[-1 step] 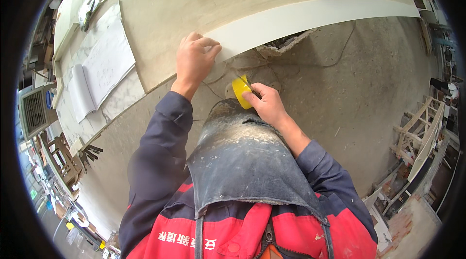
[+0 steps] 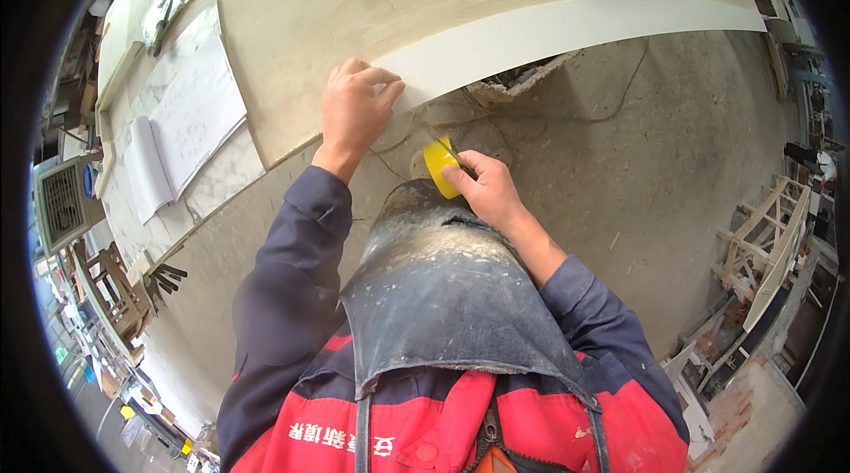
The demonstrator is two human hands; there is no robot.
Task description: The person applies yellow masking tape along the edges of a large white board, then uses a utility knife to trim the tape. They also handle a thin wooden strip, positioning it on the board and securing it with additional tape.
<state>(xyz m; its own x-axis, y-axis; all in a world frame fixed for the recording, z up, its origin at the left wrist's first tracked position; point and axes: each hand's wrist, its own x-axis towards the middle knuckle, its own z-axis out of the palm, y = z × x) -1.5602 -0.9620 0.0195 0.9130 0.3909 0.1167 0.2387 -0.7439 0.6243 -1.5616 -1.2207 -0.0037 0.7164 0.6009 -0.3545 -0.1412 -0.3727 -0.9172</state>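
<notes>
My left hand is closed in a pinch at the left end of a long white strip. Whatever lies between its fingertips is hidden. The strip runs to the right along the near edge of a large pale board. Lower and to the right, my right hand grips a roll of yellow tape, thumb on its side and fingers behind. Something thin and dark shows beside the roll at the fingers, too small to name. The roll is held apart from the strip, in front of my dark apron.
Paper sheets lie on a marbled panel at the left, with a green-and-black tool beyond. Dark gloves hang near the panel's corner. A wooden frame stands at right. Rubble and a cable lie below the strip.
</notes>
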